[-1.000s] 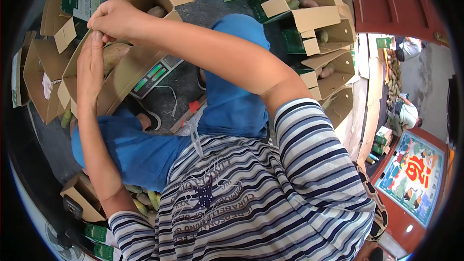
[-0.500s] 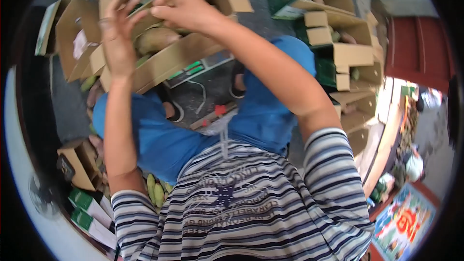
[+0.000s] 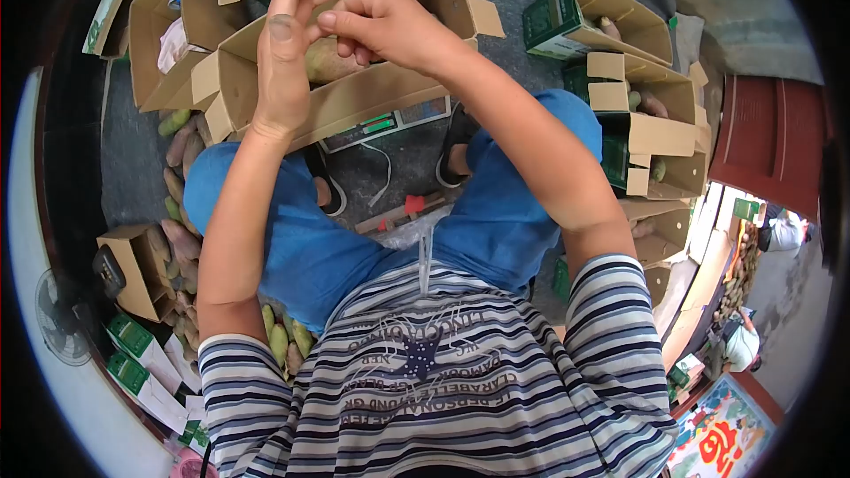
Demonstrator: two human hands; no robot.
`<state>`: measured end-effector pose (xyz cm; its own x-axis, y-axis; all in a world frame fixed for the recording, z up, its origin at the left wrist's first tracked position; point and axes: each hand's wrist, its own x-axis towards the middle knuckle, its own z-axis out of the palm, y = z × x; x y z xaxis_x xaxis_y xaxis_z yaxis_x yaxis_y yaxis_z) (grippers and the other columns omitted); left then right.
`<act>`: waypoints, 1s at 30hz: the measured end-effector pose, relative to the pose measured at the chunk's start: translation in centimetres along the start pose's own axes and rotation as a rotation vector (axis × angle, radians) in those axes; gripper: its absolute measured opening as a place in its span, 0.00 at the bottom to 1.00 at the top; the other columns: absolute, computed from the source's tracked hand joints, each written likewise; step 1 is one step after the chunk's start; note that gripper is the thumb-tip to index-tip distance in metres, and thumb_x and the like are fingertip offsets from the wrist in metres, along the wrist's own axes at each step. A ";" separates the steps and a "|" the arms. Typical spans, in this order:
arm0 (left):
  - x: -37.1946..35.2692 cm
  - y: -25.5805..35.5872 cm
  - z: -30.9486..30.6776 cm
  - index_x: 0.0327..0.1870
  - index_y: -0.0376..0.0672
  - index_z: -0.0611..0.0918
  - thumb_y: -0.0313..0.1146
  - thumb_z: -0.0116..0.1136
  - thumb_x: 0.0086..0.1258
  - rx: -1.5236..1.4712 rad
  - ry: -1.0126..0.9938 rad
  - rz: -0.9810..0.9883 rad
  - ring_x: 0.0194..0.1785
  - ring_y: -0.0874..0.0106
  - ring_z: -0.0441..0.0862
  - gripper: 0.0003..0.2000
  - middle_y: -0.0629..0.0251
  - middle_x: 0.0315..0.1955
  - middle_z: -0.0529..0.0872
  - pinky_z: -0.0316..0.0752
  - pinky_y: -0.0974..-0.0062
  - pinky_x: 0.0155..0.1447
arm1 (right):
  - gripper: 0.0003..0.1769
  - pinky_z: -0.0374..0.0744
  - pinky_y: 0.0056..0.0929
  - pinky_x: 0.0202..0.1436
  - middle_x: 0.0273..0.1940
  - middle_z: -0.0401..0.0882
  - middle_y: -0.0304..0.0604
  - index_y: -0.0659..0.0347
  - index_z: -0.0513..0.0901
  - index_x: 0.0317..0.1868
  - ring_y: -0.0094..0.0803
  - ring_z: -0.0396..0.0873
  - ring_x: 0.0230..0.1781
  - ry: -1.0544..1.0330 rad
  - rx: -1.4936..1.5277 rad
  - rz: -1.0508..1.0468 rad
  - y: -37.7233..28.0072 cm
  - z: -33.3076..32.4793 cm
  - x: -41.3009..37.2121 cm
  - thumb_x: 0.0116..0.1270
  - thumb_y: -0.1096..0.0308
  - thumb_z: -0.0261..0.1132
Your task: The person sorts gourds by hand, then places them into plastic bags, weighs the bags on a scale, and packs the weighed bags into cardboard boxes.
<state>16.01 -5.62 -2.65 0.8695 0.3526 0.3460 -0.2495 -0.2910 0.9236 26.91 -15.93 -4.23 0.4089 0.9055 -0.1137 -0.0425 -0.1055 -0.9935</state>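
Left hand (image 3: 283,71): raised, palm flat, fingers straight and pointing far, thumb out. The grip is wide open with nothing in it.

Right hand (image 3: 394,28): just right of the left hand, knuckles up, fingers curled in. Its fingertips (image 3: 329,21) touch the left hand's fingers. I can't tell whether that grip pinches anything, as any gap there is too small to read.

Both hands hover over the open cardboard box (image 3: 372,97), which lies far-centre with its flaps up at the right end. One sweet potato (image 3: 326,62) lies inside, partly hidden behind the hands. The box sits on a flat scale (image 3: 390,121), whose near edge with the green display pokes out beneath it. A cable runs from the scale toward the near side across the floor (image 3: 403,168).

Around it:
- More open boxes (image 3: 637,137) stand stacked on the right, some green-printed, a few with sweet potatoes showing.
- Another open box (image 3: 164,53) stands far-left, touching the main one.
- Loose sweet potatoes (image 3: 177,181) are strewn on the floor at left, beside the left knee.
- A small box (image 3: 133,274) stands near-left, with green cartons (image 3: 133,336) nearer still.
- A fan (image 3: 57,332) is at the left edge.
- A red-tipped item (image 3: 412,205) lies on the floor between the feet; I can't tell what it is.
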 end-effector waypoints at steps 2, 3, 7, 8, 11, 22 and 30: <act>0.0 0.3 0.1 0.67 0.35 0.61 0.75 0.26 0.62 -0.062 0.029 -0.018 0.65 0.58 0.68 0.48 0.50 0.64 0.65 0.68 0.65 0.62 | 0.15 0.75 0.17 0.29 0.28 0.80 0.35 0.63 0.81 0.36 0.18 0.76 0.25 -0.057 0.098 0.024 -0.1 -0.4 0.0 0.69 0.58 0.60; 0.0 0.3 0.1 0.67 0.35 0.61 0.75 0.26 0.62 -0.064 0.038 -0.009 0.65 0.58 0.68 0.48 0.49 0.64 0.65 0.69 0.65 0.62 | 0.15 0.75 0.16 0.31 0.29 0.80 0.36 0.64 0.81 0.37 0.18 0.76 0.26 -0.085 0.138 0.038 -0.2 -0.8 0.0 0.70 0.58 0.59; 0.2 -0.1 -0.3 0.67 0.35 0.61 0.75 0.27 0.63 -0.103 0.055 0.004 0.65 0.58 0.68 0.48 0.49 0.64 0.64 0.70 0.64 0.60 | 0.15 0.75 0.16 0.34 0.33 0.81 0.36 0.64 0.80 0.42 0.18 0.77 0.30 -0.188 0.275 0.014 -0.7 -1.2 -0.3 0.72 0.60 0.56; 0.3 -0.1 -0.4 0.67 0.35 0.61 0.74 0.27 0.63 -0.120 0.057 -0.001 0.64 0.59 0.68 0.47 0.49 0.64 0.64 0.71 0.64 0.60 | 0.14 0.75 0.16 0.34 0.33 0.81 0.35 0.64 0.80 0.42 0.18 0.77 0.30 -0.172 0.223 0.002 -0.8 -1.1 -0.3 0.72 0.60 0.56; 0.1 -0.1 -0.3 0.67 0.35 0.61 0.73 0.29 0.64 -0.084 0.016 -0.004 0.65 0.60 0.68 0.46 0.51 0.64 0.65 0.71 0.64 0.60 | 0.14 0.74 0.16 0.33 0.33 0.80 0.34 0.64 0.80 0.44 0.18 0.76 0.29 -0.112 0.084 -0.026 -0.7 -0.8 -0.4 0.71 0.60 0.56; 1.3 -1.6 1.7 0.49 0.34 0.76 0.53 0.59 0.60 0.116 0.173 0.347 0.52 0.55 0.76 0.28 0.49 0.48 0.76 0.72 0.68 0.55 | 0.14 0.71 0.17 0.28 0.32 0.79 0.34 0.63 0.78 0.43 0.19 0.74 0.27 0.176 0.087 -0.114 1.4 -1.3 0.1 0.58 0.66 0.65; 1.6 -1.9 2.0 0.53 0.37 0.76 0.51 0.58 0.63 0.221 0.267 0.344 0.55 0.56 0.75 0.26 0.49 0.52 0.75 0.71 0.66 0.57 | 0.15 0.73 0.18 0.37 0.37 0.79 0.35 0.64 0.77 0.45 0.19 0.76 0.37 0.130 0.131 0.025 -0.8 -0.9 -0.2 0.66 0.62 0.63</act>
<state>18.77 -6.27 -4.19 0.6055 0.4102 0.6820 -0.3818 -0.6022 0.7011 27.68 -16.44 -3.36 0.5202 0.8415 -0.1456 -0.1693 -0.0654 -0.9834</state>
